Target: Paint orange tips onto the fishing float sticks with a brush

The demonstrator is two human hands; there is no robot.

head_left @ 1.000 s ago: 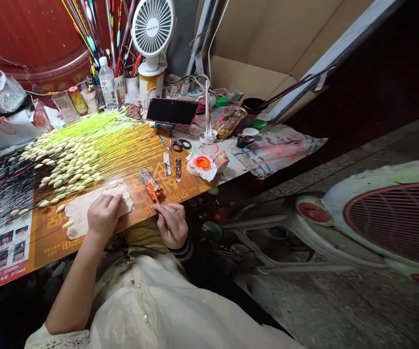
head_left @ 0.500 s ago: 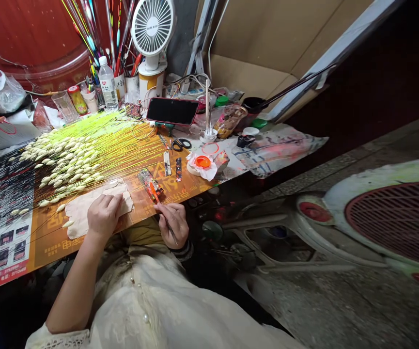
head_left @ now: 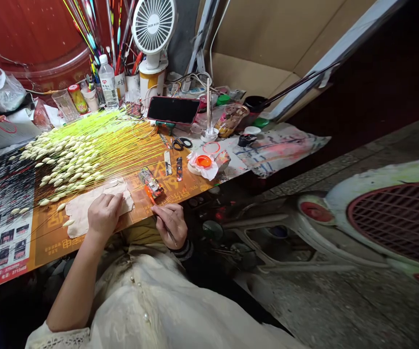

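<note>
My left hand [head_left: 103, 214] rests with curled fingers on a beige cloth [head_left: 82, 209] at the near edge of the table [head_left: 49, 237]. What it pinches against the cloth is too small to see. My right hand [head_left: 171, 224] is closed around a thin brush [head_left: 153, 201] with an orange tip, held like a pen beside a small paint-stained block [head_left: 150, 180]. Behind the cloth lie several white fishing floats [head_left: 64, 162] with long yellow-green stems fanned across the table.
An orange paint lid on tissue [head_left: 203, 162], scissors [head_left: 180, 143] and a phone on a stand [head_left: 173, 110] sit mid-table. A white desk fan [head_left: 153, 29], water bottle [head_left: 107, 83] and cups of rods stand at the back. A floor fan [head_left: 387, 218] lies right.
My right hand with the brush has shifted slightly left and up toward the stained block. The left hand stays on the cloth.
</note>
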